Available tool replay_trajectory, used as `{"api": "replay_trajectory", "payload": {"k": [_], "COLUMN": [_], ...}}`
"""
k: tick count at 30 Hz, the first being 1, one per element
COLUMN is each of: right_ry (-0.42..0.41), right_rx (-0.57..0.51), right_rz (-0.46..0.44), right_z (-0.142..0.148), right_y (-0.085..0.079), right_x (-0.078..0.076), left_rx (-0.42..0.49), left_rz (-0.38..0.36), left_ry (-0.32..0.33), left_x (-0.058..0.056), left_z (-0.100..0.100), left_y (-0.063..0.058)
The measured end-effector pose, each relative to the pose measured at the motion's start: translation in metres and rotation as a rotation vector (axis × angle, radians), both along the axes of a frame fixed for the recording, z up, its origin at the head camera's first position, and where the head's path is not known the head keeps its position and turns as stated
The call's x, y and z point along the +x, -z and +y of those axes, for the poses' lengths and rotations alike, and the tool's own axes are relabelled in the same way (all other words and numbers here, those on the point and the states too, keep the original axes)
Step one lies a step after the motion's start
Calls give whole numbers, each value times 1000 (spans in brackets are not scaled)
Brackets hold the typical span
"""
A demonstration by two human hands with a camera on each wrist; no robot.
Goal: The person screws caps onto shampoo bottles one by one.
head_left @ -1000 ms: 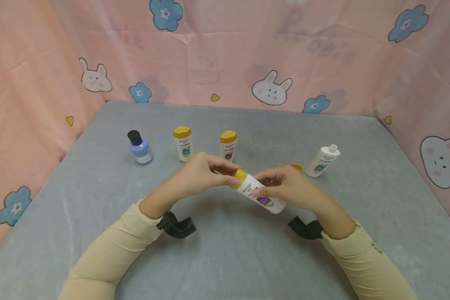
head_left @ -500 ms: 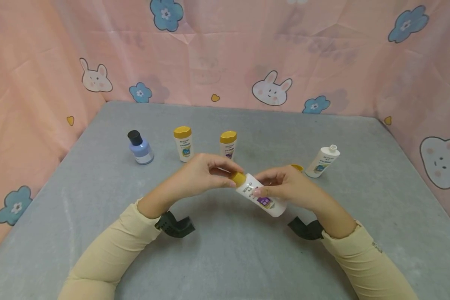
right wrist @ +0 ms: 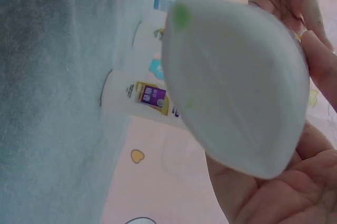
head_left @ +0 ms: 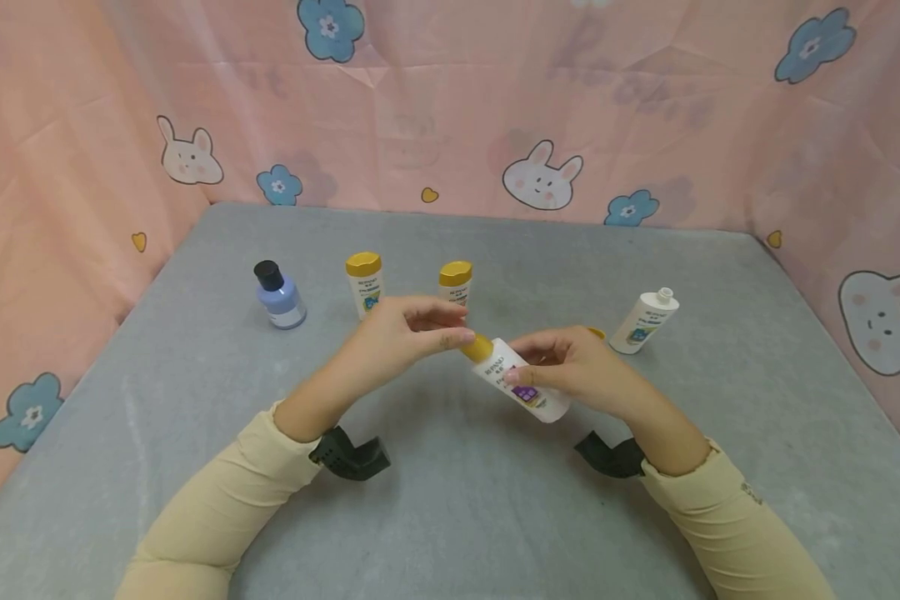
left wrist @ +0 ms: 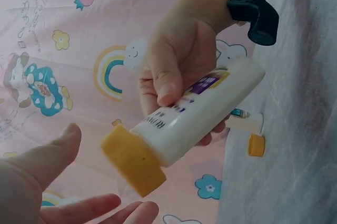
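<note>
My right hand (head_left: 581, 367) grips a white shampoo bottle (head_left: 506, 371) with a purple label, tilted above the table. Its yellow cap (left wrist: 133, 161) sits on the neck and points toward the left hand. My left hand (head_left: 401, 342) is beside the cap; in the left wrist view its thumb and fingers are spread, with a gap between them and the cap. The right wrist view is mostly filled by the bottle's white base (right wrist: 237, 87). Behind the hands, two capped shampoo bottles stand, one with a blue label (head_left: 365, 283) and one partly hidden (head_left: 456, 282).
A blue-purple bottle (head_left: 281, 296) with a black cap stands at the left of the grey table (head_left: 480, 517). At right, an uncapped white bottle (head_left: 645, 321) stands near a loose yellow cap (left wrist: 257, 145). A pink patterned curtain (head_left: 435, 100) surrounds the table.
My left hand has let go of the yellow cap, its fingers lifting and spreading away from it. The bottle stays in my right hand, nearly in place.
</note>
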State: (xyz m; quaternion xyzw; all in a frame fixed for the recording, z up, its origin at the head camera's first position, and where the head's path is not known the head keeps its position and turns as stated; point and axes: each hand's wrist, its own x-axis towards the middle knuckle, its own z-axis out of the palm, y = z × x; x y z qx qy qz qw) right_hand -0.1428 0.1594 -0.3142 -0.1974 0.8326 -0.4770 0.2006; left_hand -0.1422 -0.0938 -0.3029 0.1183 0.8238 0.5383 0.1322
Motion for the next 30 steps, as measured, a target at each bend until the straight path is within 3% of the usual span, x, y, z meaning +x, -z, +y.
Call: {"api": "replay_trajectory", "payload": {"k": [8, 30], "right_ry": [2, -6], "right_rx": [16, 41], "right_rz": [20, 25], "right_z": [-1, 2], "right_y": [2, 0], "right_x": [-1, 0], "left_rx": [-9, 30], "left_rz": [-13, -22], "left_ry": [-2, 120], "left_x": [2, 1], "left_z": [6, 3], "left_y": [6, 4]}}
